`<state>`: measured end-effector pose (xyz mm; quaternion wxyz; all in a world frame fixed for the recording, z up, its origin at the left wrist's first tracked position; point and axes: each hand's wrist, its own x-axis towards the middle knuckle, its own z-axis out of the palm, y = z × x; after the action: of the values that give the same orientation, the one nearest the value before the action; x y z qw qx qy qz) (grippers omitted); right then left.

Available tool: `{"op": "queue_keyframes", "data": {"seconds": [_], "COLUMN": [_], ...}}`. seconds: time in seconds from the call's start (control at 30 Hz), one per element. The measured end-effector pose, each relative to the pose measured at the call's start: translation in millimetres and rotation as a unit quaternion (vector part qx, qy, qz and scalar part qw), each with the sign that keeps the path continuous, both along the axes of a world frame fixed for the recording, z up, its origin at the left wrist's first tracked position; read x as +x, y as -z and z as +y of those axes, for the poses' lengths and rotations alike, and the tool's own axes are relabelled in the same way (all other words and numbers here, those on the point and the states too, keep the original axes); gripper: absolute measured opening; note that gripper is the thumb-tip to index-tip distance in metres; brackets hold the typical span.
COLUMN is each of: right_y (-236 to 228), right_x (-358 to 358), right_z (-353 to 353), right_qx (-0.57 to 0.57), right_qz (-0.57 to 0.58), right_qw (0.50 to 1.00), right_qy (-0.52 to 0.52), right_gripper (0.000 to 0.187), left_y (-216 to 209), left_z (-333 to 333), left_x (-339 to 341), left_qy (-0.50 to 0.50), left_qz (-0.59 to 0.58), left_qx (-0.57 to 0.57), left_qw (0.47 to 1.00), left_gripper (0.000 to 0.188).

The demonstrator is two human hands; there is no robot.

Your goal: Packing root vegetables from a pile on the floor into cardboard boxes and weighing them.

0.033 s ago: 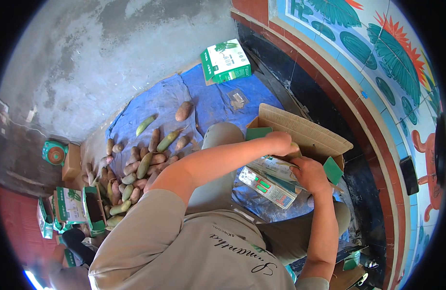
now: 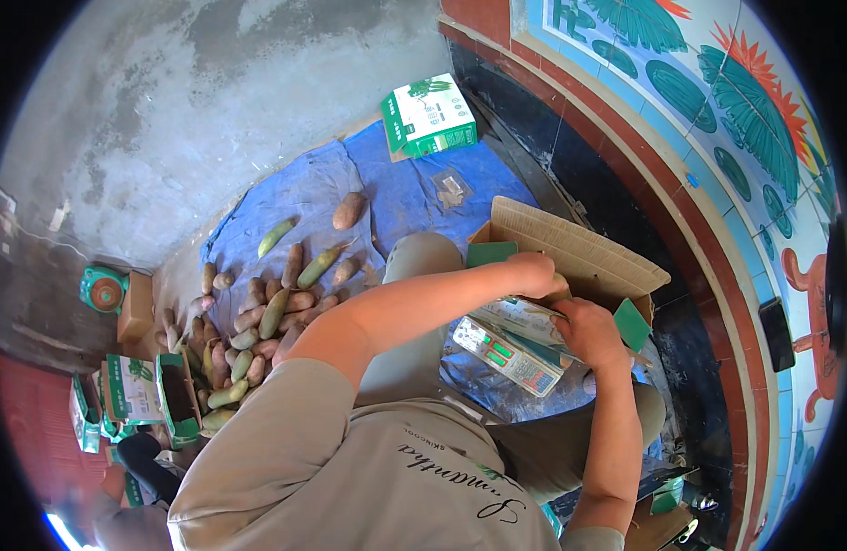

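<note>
Both hands work at the open cardboard box [image 2: 579, 253] ahead: left hand [image 2: 536, 274] closed on the box flap edge, right hand [image 2: 588, 332] gripping the scale [image 2: 510, 354], long axis running left-to-right, just below the box.

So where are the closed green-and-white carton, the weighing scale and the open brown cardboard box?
Closed green-and-white carton [image 2: 430, 115]: head view, on its top face.
Grey weighing scale [image 2: 508, 354]: head view, on its front panel.
Open brown cardboard box [image 2: 570, 243]: head view, on its raised flap.

green-white cartons [image 2: 430, 115]: 4 | brown box [image 2: 575, 248]: 1 | scale [image 2: 509, 352]: 1 | tarp [image 2: 396, 193]: 1
</note>
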<state>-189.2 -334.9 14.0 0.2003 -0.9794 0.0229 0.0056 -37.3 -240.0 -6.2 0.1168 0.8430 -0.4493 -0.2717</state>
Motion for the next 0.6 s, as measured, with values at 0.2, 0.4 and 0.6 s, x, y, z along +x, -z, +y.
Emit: {"op": "queue_keyframes", "data": {"seconds": [0.2, 0.4, 0.6], "right_y": [-5, -4, -3], "right_x": [1, 5, 6], "right_z": [2, 3, 1], "right_qx": [-0.015, -0.013, -0.004], "right_qz": [0.008, -0.005, -0.007], "right_qw": [1.0, 1.0, 1.0], "right_qy": [0.006, 0.002, 0.017], "right_gripper": [0.018, 0.017, 0.017], "left_y": [11, 35, -9], "left_z": [-18, -15, 15], "left_x": [2, 10, 4], "left_qy": [-0.094, 0.012, 0.014], "left_qz": [0.143, 0.06, -0.011], "left_qx": [-0.01, -0.032, -0.082], "left_qw": [0.985, 0.998, 0.996], "left_gripper": [0.058, 0.046, 0.037]}}
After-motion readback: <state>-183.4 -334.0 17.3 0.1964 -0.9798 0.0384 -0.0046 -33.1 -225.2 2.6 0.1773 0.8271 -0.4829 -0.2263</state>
